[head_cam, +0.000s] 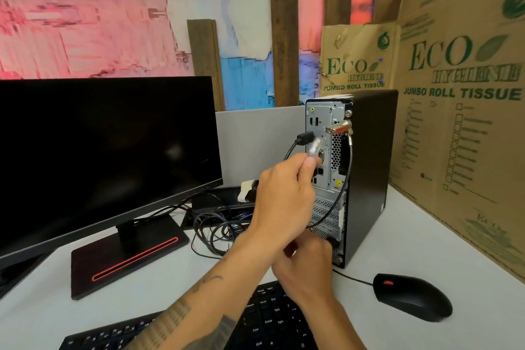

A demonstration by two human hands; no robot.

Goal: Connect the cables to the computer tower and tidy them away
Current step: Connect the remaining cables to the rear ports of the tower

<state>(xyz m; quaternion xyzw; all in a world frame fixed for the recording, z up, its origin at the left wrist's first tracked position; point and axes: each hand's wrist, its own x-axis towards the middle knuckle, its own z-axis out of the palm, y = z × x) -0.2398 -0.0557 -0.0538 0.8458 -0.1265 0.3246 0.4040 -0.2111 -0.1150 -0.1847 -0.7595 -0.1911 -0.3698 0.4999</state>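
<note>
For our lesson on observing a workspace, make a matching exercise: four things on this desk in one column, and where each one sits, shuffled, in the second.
Things
1. mouse
2. monitor
3. computer tower
4. clear plug

Places
A. pinched in the left hand, held up at the tower's rear ports
B. right of the keyboard, near the desk's front
C. far right, against the cardboard boxes
D. left side of the desk, on a stand with a red stripe

Pairs: 1-B, 2-D, 3-C, 4-A
</note>
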